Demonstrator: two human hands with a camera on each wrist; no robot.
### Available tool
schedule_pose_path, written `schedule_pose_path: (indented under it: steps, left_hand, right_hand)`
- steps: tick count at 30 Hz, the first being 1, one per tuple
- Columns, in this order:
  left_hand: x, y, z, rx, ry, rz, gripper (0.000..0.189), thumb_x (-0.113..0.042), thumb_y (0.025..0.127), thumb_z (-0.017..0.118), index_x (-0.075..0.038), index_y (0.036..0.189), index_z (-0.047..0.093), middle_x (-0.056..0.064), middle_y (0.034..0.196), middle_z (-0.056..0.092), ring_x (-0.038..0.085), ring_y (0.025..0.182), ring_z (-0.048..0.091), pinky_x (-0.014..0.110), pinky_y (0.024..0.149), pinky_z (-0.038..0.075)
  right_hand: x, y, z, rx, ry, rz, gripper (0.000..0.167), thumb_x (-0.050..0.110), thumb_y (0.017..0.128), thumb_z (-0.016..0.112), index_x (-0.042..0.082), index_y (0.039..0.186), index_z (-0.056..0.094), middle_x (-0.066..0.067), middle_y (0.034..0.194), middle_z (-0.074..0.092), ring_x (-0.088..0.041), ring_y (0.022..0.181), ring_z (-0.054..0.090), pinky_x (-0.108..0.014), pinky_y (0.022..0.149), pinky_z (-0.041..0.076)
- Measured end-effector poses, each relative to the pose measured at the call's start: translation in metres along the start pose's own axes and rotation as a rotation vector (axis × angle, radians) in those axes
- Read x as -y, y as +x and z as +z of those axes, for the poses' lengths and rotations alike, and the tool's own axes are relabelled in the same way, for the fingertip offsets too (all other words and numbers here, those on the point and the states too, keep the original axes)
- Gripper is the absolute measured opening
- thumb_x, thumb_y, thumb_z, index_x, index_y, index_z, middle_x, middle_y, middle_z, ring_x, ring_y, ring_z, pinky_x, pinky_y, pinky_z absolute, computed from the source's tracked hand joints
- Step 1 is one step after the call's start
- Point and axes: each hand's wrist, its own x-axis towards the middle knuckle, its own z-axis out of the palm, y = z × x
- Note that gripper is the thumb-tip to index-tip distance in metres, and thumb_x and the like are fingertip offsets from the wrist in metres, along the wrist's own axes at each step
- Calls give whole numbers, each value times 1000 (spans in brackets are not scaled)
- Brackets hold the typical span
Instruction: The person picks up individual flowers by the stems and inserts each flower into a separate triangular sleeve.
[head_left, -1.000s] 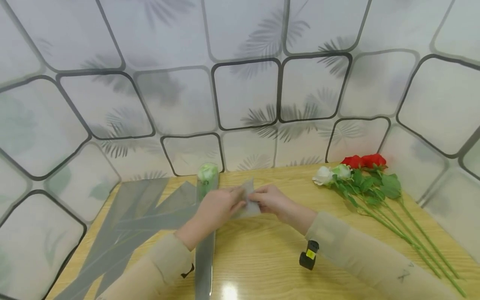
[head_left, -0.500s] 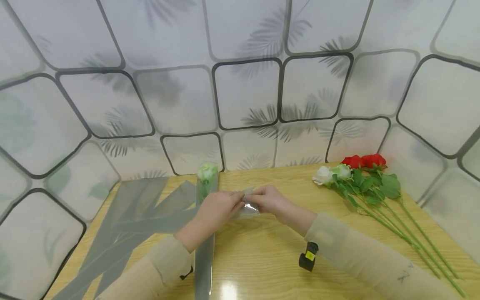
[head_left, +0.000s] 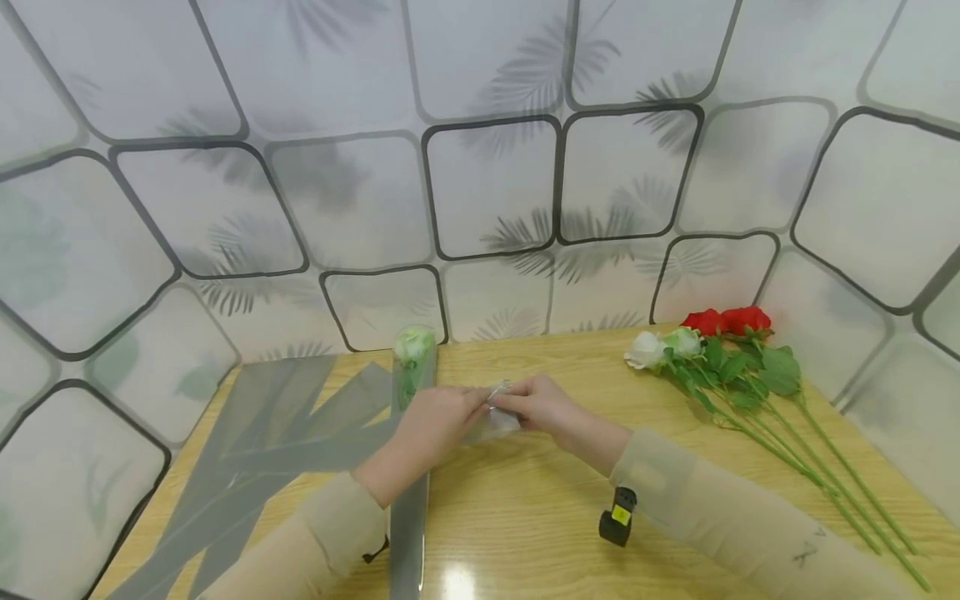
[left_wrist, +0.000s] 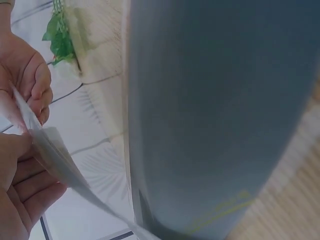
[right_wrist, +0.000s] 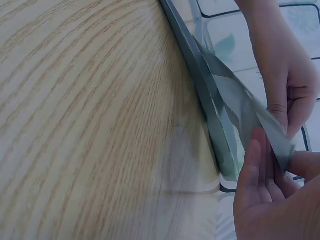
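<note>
Both hands pinch the end of a grey translucent plastic sleeve above the middle of the table. My left hand grips its left side; my right hand pinches it between thumb and fingers on the right. In the right wrist view the sleeve slants down to the fingertips, its end between the right thumb and fingers. The left wrist view shows its thin edge running between both hands. Under my left forearm lies another long sleeve holding a white-green rose, its stem hidden.
Several grey sleeves overlap on the left of the wooden table. At the right lie red roses, a white rose and a pale green rose with long stems. A patterned cloth wall borders the table.
The sleeve's end stood up as a flap between the fingers; it now sits lower and more crumpled. The right fingers have shifted slightly on it. The arms have hardly moved.
</note>
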Motion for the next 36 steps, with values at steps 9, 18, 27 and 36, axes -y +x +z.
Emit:
schedule_pose_path:
  steps: [9,18,27,36]
  left_hand:
    - [1,-1,-3,-27,5,0,19,-18,100,75,-9,117,79,6,101,84,21,80,81,31,66,65]
    - [4,-4,-2,-109,33,34,21,-14,98,77,-7,117,79,6,93,84,16,70,79,27,62,63]
    - [7,-6,-2,-194,36,-13,18,-16,96,79,-8,112,81,6,99,84,21,82,82,30,68,66]
    - [13,-9,-7,-231,8,-35,15,-16,97,77,-9,110,81,7,103,84,23,86,82,34,73,67]
  right_hand:
    - [-3,-1,0,0,71,-21,32,14,107,65,-14,119,72,-23,115,77,-10,81,75,-30,82,67]
    - [-8,0,-1,12,98,-25,35,17,106,67,-13,124,71,-21,110,80,-10,82,77,-32,85,67]
    - [-13,-1,-4,39,168,-15,35,12,109,60,-18,126,65,-10,93,82,-8,77,76,-23,76,66]
    - [-24,-1,-12,66,171,-10,36,5,107,52,-22,128,62,-15,97,82,-7,75,76,-22,73,65]
